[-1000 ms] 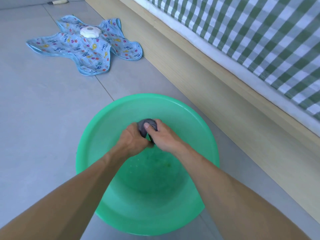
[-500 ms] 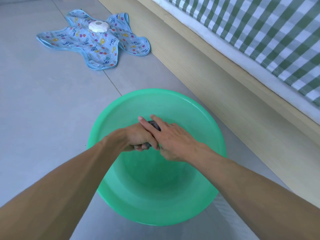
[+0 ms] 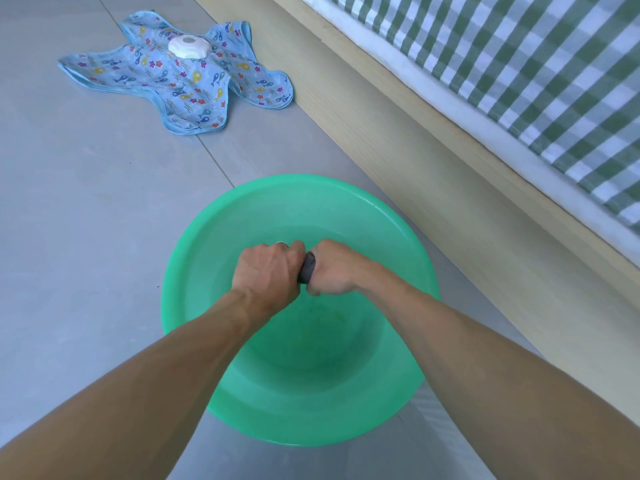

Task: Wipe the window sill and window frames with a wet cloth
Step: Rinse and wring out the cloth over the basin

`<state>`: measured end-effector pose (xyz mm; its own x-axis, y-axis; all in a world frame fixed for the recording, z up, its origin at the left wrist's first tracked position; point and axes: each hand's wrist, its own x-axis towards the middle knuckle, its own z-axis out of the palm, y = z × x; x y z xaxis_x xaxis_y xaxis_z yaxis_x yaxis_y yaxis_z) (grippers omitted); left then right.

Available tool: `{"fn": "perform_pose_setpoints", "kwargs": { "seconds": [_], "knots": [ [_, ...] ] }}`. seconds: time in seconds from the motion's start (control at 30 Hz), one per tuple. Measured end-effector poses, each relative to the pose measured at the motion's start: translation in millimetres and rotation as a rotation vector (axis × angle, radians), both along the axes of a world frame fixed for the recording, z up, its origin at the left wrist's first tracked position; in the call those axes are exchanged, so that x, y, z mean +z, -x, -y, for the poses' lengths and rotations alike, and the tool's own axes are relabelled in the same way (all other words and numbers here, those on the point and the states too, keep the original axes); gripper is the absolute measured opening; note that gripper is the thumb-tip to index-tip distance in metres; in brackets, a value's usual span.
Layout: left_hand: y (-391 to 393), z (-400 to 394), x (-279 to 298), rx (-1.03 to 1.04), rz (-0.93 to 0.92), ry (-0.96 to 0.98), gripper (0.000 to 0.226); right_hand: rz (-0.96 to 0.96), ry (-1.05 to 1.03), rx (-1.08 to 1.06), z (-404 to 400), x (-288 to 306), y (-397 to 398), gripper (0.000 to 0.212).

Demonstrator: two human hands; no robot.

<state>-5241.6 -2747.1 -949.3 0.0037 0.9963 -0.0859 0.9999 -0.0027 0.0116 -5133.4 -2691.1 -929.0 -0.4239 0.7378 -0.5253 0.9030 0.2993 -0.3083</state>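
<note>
Cloth [image 3: 307, 268]: one, gripped by two hands' fingers, left [image 3: 265, 270], right [image 3: 332, 271]; one basin [image 3: 207, 237].

Most of the dark grey wet cloth [image 3: 307, 271] is hidden inside the left hand [image 3: 266, 271] and right hand [image 3: 330, 270], at frame centre. Both forearms cover the round green plastic basin's [image 3: 207, 244] near inside. The green-checked bedsheet [image 3: 519, 64] runs off the right edge.

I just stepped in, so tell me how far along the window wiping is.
Early stage. Done: the small dark grey cloth looks soaked. In hand: the left hand and right hand grip it together, apparently wringing it over the round green plastic basin on the floor. Left: all wiping; no window sill or frame is in view.
</note>
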Motion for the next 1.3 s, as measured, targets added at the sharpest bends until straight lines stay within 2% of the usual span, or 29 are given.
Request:
{"fn": "perform_pose_setpoints", "kwargs": {
  "seconds": [0.03,0.07,0.1,0.13,0.17,0.23,0.3,0.37,0.43,0.5,0.6,0.7,0.8,0.83,0.87,0.9,0.97,1.0,1.07,1.13,1.2,1.23,1.3],
  "knots": [
    [1.4,-4.4,1.0,0.101,0.073,0.054,0.021,-0.072,-0.111,-0.007,1.4,-3.0,-3.5,0.022],
    [5.1,-9.8,4.0,0.217,0.203,0.149,0.020,-0.130,-0.222,0.018,5.8,-6.5,-7.8,0.050],
    [10.9,-15.8,4.5,0.322,0.397,0.276,0.017,-0.165,-0.311,0.076,12.8,-9.4,-13.0,0.075],
    [16.4,-20.8,4.6,0.385,0.609,0.421,0.017,-0.154,-0.409,0.165,20.0,-13.5,-18.0,0.091],
    [20.4,-21.7,5.7,0.397,0.786,0.565,0.024,-0.137,-0.509,0.257,27.4,-19.4,-21.5,0.098],
    [20.7,-18.4,11.8,0.325,1.006,0.772,0.038,-0.130,-0.726,0.359,35.0,-27.9,-26.2,0.095],
    [12.9,-12.9,16.6,0.259,1.101,0.841,0.047,-0.166,-0.864,0.310,32.0,-28.5,-27.1,0.070],
    [3.2,-11.3,13.7,0.224,1.000,0.738,0.043,-0.114,-0.901,0.334,26.3,-19.0,-25.4,0.045],
    [-2.8,-9.8,11.1,0.148,0.710,0.494,0.028,-0.001,-0.786,0.339,23.8,-4.9,-21.3,0.031],
    [-3.9,-6.2,13.9,0.086,0.405,0.274,0.011,0.041,-0.625,0.295,25.5,5.1,-17.1,0.028],
    [-0.9,-2.1,14.7,0.003,0.063,0.100,0.024,0.074,-0.463,0.205,25.6,10.5,-8.0,0.026],
    [2.7,0.2,15.4,-0.056,-0.039,0.004,0.020,0.101,-0.270,0.130,15.0,15.5,-3.5,0.008],
    [8.5,1.8,15.9,-0.155,-0.086,-0.225,0.014,0.035,-0.104,0.066,7.7,11.8,-1.8,0.016],
    [8.3,1.3,17.3,-0.149,-0.095,-0.187,0.015,-0.018,-0.084,0.030,8.4,9.1,-1.8,0.016],
    [7.6,1.5,21.3,-0.091,-0.064,-0.107,0.018,-0.087,-0.099,-0.012,10.8,6.3,-2.5,0.015],
    [8.4,-1.3,21.9,0.015,-0.004,-0.009,0.022,-0.178,-0.130,-0.066,13.8,3.6,-4.2,0.024],
    [9.9,-10.3,23.8,0.285,0.280,0.148,0.026,-0.350,-0.201,-0.104,21.0,-2.6,-9.2,0.067],
    [12.5,-15.1,23.8,0.389,0.481,0.222,0.023,-0.363,-0.264,-0.038,24.6,-5.2,-12.1,0.085],
    [14.5,-20.3,26.7,0.466,0.838,0.411,0.015,-0.263,-0.497,0.191,29.9,-9.4,-17.7,0.095],
    [9.8,-18.1,29.0,0.400,1.090,0.664,0.032,-0.230,-0.739,0.320,27.2,-7.9,-24.5,0.082],
    [0.6,-13.1,33.0,0.290,1.194,0.766,0.038,-0.258,-0.876,0.364,19.3,-2.0,-29.9,0.050],
    [-3.3,-13.1,31.3,0.256,1.176,0.751,0.039,-0.229,-0.922,0.397,15.5,2.1,-31.2,0.038],
    [-8.4,-12.4,27.4,0.200,0.979,0.581,0.036,-0.070,-0.928,0.453,12.1,12.5,-28.7,0.032]
  ]
}}
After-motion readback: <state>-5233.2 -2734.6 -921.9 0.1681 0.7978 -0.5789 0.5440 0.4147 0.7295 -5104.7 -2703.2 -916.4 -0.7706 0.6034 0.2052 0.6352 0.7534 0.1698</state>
